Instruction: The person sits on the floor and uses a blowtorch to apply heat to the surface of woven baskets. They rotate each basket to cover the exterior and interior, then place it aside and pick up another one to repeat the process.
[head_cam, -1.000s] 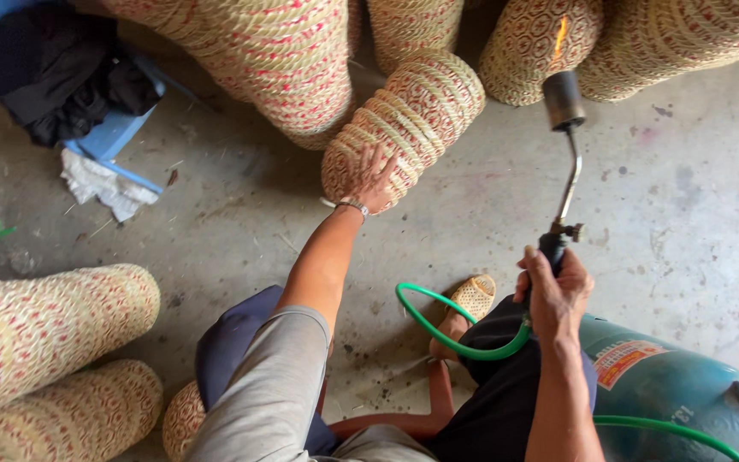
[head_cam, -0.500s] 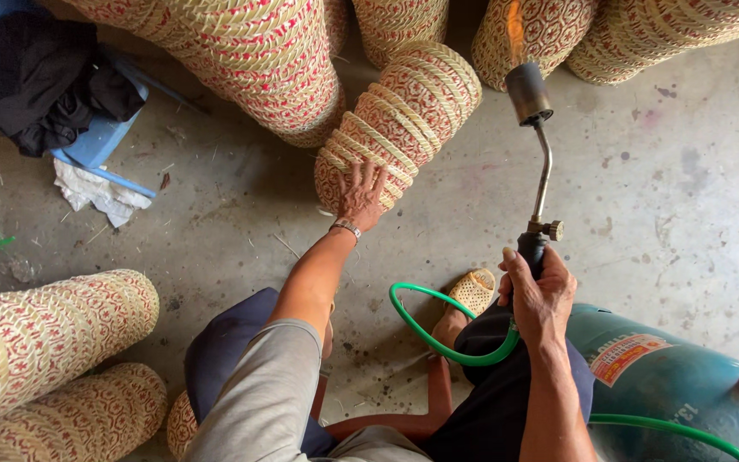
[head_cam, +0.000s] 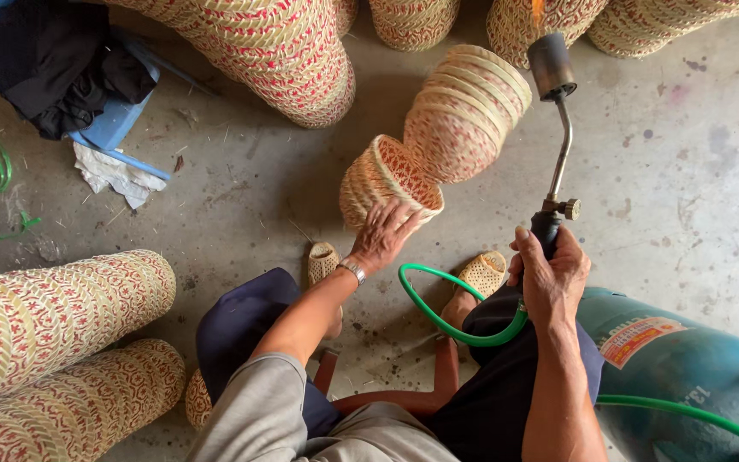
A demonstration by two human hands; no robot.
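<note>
We see a woven red-and-tan basket [head_cam: 387, 181] tilted on the floor, pulled off the lying stack [head_cam: 468, 111]; a lit torch [head_cam: 555, 137] points beside that stack.

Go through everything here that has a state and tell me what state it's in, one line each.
Gas torch: lit, small flame at the nozzle, held pointing away from the person.
Front basket: tipped off the stack, opening toward the camera.
Basket stack: lying on its side, nested.
Green hose: looped, running to the torch handle.
Gas cylinder: lying on its side.
Left hand: gripping the front basket's rim.
Right hand: closed around the torch handle.
</note>
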